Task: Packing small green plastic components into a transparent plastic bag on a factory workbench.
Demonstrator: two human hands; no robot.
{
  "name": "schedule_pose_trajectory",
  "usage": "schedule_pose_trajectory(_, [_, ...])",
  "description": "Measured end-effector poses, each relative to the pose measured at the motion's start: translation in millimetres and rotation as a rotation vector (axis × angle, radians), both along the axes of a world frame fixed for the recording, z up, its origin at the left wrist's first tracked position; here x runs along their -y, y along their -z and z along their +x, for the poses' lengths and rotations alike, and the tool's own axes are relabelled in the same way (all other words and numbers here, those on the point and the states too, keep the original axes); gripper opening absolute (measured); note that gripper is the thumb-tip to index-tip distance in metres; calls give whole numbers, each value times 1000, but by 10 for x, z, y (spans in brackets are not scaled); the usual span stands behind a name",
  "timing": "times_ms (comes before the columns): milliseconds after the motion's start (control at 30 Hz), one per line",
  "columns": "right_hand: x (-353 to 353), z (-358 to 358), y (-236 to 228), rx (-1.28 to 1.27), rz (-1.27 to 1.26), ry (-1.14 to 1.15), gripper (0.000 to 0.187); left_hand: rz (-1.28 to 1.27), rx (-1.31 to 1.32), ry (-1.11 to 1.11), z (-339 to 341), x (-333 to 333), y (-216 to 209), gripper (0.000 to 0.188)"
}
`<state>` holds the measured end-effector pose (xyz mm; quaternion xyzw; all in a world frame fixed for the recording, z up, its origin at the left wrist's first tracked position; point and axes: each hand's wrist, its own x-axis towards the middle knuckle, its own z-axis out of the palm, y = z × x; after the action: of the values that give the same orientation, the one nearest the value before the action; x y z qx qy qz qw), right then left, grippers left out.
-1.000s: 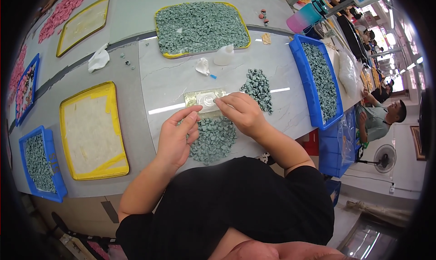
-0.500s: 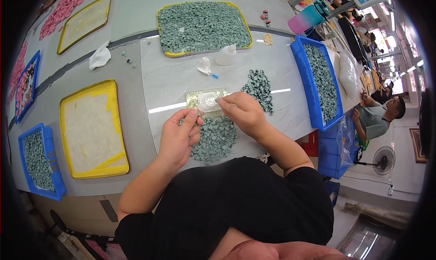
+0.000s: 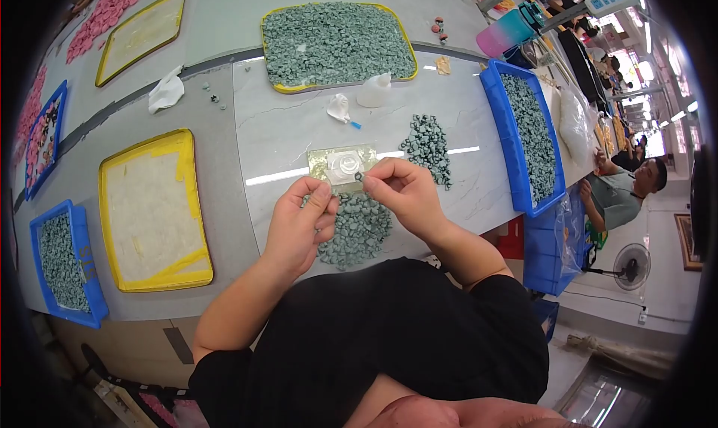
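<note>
My right hand (image 3: 407, 197) pinches a small green piece (image 3: 359, 176) with a dark outline, between thumb and forefinger. It is just in front of the white round part on a pale yellowish block (image 3: 320, 159). To its left, my left hand (image 3: 305, 222) is closed, thumb pressed to the forefinger beside the block's near left corner; whatever it holds is too hidden to make out. Between my hands lies a heap of green pieces (image 3: 355, 230). A second, darker-edged pile of pieces (image 3: 426, 147) lies beyond my right hand.
A yellow-rimmed tray (image 3: 412, 67) full of green pieces stands at the back, with a white bottle (image 3: 374, 91) and a crumpled white cloth (image 3: 338, 106) before it. Blue bins (image 3: 502, 129) flank the table. An unfilled yellow-edged tray (image 3: 153, 211) lies left. A person (image 3: 624, 192) sits at right.
My right fingers have drawn slightly back toward me from the white round part, and the small piece in them now shows a dark outline. My left hand has barely shifted.
</note>
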<state>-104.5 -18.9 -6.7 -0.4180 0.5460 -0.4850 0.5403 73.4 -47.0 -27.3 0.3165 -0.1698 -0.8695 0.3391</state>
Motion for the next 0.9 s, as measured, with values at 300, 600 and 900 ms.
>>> schedule_pose_trajectory(300, [16, 120, 25, -825, -926, -131, 25, 22, 9, 50, 22, -30, 12, 20])
schedule_pose_trajectory(600, [-17, 158, 93, -1013, -1109, -219, 30, -11, 38, 57, 48, -52, -11, 24])
schedule_pose_trajectory(900, [-50, 245, 114, -984, -1211, -160, 27, -285, 246, -87, 17, -202, -16, 21])
